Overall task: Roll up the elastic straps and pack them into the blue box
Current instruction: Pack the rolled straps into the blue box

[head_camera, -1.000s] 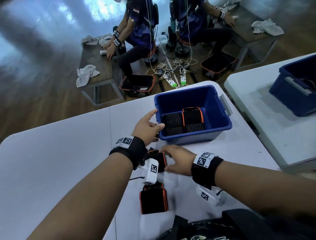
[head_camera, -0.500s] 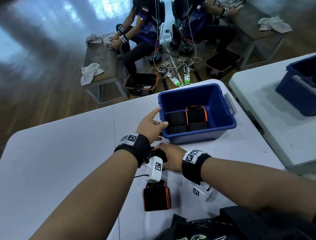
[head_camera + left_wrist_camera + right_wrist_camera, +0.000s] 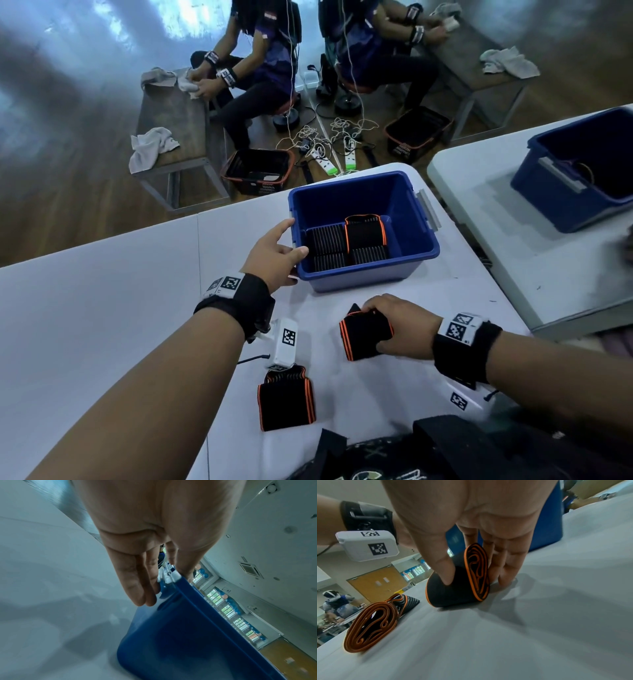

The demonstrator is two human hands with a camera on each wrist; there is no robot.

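Packing step: the right hand (image 3: 399, 327) pinches a rolled strap (image 3: 458, 580) thumb against fingers, roll resting on the white table (image 3: 102, 325) just in front of the blue box (image 3: 416, 255), while the left hand (image 3: 274, 255) steadies the box's near-left corner, thumb over the rim and fingers straight along the outer wall. Next move, I'd say: lift the roll over the rim and set it beside the rolls (image 3: 346, 241) already on the box floor, keeping the pinch on (the springy coil looks ready to unwind). Straps are flat black ribbed elastic with orange edges wound into loose ovals; a second roll (image 3: 286, 402) waits on the table nearer the person than the box, which is smooth hard plastic.
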